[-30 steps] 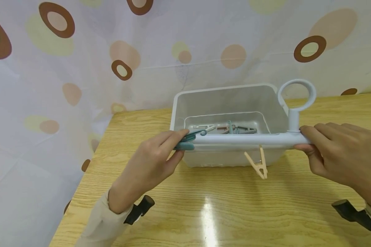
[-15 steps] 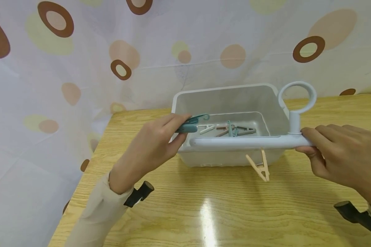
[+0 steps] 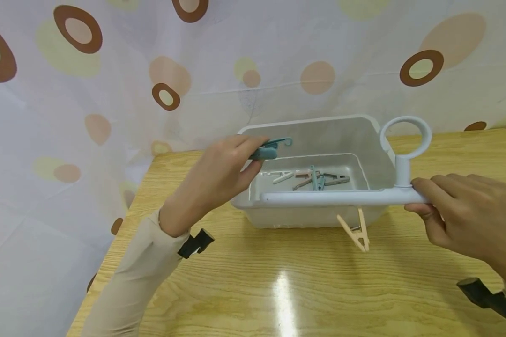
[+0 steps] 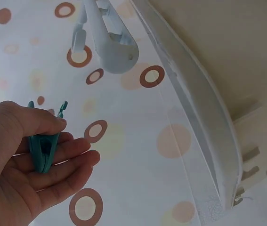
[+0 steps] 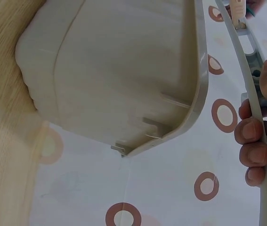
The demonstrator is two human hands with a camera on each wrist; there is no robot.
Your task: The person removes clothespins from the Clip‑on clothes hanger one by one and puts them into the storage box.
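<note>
My left hand (image 3: 215,175) holds a teal clothespin (image 3: 264,153) over the left part of a whitish plastic bin (image 3: 253,213). In the left wrist view the thumb pinches this clothespin (image 4: 44,150) against the fingers. My right hand (image 3: 468,213) grips a pale blue plastic hanger (image 3: 329,198) with a large ring (image 3: 429,135) standing up from it. The hanger's bar spans the bin's front rim in the head view. A peach clothespin (image 3: 360,231) hangs from its underside. In the right wrist view my fingers (image 5: 255,153) curl round the hanger.
Several clothespins lie on the bin's floor, among them a white one (image 3: 282,178), a teal one (image 3: 314,178) and a dark grey one (image 3: 337,181). The bin stands on a wooden table (image 3: 244,281) in front of a patterned curtain (image 3: 219,56).
My left hand has moved up and away from the hanger's left end, carrying the teal clothespin over the bin. The hanger has dipped slightly in my right hand, with the peach clothespin on it.
</note>
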